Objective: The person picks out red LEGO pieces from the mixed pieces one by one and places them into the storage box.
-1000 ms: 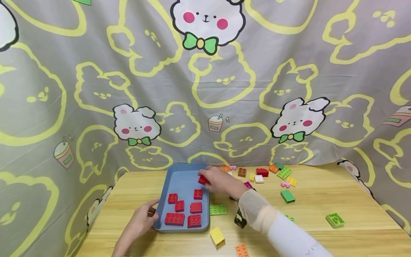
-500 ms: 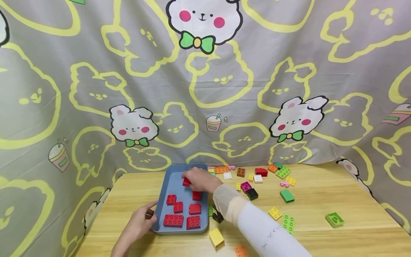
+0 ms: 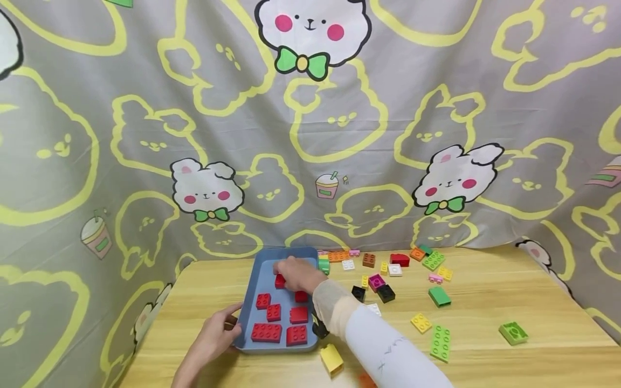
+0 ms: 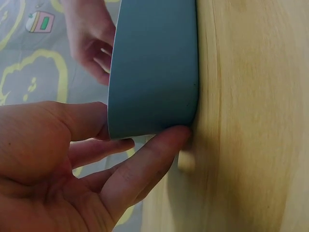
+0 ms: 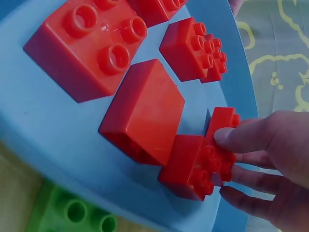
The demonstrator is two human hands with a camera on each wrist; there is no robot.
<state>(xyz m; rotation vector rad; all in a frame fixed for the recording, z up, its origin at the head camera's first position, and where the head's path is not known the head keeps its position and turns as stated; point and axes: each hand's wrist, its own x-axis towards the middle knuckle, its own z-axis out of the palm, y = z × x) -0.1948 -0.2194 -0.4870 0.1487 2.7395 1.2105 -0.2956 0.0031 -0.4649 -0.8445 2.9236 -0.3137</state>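
Observation:
A blue tray [image 3: 246, 310] lies on the table with several red toy bricks [image 3: 266, 332] in it. My left hand [image 3: 216, 333] grips the tray's near left corner; in the left wrist view the thumb is at the rim and a finger at the bottom edge. Over the far half of the tray, my right hand [image 3: 297, 274] pinches a red brick [image 5: 221, 142] between thumb and fingers. In the right wrist view that brick is low, close beside another studded red brick [image 5: 183, 166]. A smooth-sided red brick [image 5: 145, 113] lies near them.
Right of the tray, loose bricks of several colours are scattered, among them a yellow brick [image 3: 332, 360], a long green brick [image 3: 440, 343] and a black brick [image 3: 386, 292]. A patterned curtain [image 3: 310, 134] hangs behind the wooden table [image 3: 485, 334].
My right hand has moved left from the tray's far right wall, carrying the red brick inward and slightly down into the tray. The left hand keeps its place on the tray.

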